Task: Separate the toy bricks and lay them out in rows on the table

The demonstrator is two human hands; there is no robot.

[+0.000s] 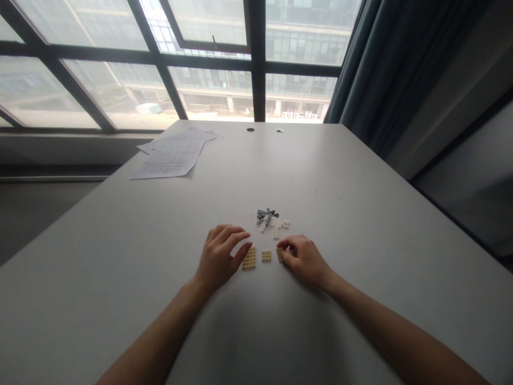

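Note:
Three tan studded toy building plates lie in a row in front of me. My left hand (222, 254) is beside the larger left plate (249, 260), its thumb overlapping the upper edge and its fingers apart. Between my hands, the small middle plate (266, 256) sits untouched. My right hand (305, 262) has its thumb and curled fingers closed at the right plate (279, 255), part of which they hide. Just beyond is a little pile of grey and black pieces (265, 216), with white pieces (276, 233) on its near side.
The white table (332, 198) stretches away to a large window. Printed paper sheets (172, 155) lie at the far left. Two round holes, one a cable hole (250, 130), are near the far edge. A dark curtain (377, 80) hangs at the right.

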